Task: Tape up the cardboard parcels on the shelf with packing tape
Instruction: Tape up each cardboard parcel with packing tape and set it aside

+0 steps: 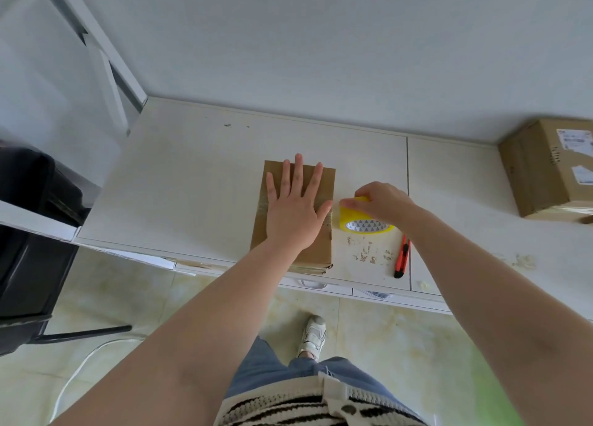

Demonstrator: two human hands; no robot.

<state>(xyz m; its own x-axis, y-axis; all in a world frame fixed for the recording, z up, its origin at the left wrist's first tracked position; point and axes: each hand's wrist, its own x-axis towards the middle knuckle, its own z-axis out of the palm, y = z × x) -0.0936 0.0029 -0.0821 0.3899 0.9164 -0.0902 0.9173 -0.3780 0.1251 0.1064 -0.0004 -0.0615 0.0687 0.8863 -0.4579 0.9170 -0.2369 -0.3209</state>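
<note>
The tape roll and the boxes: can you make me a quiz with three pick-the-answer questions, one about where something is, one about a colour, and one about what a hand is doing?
1. Where is the tape roll?
A. on top of the small box
B. on the shelf right of the small box
C. on the floor

2. What colour is the utility knife?
A. blue and white
B. green
C. red-orange and black

3. What is the left hand doing?
A. lying flat on the small box
B. holding the knife
C. hanging at the side

Answers: 1 B, the roll stands on the white shelf beside the box, gripped by the right hand. 2 C, its body is red-orange with black ends. 3 A, its straight fingers spread across the box top.
</note>
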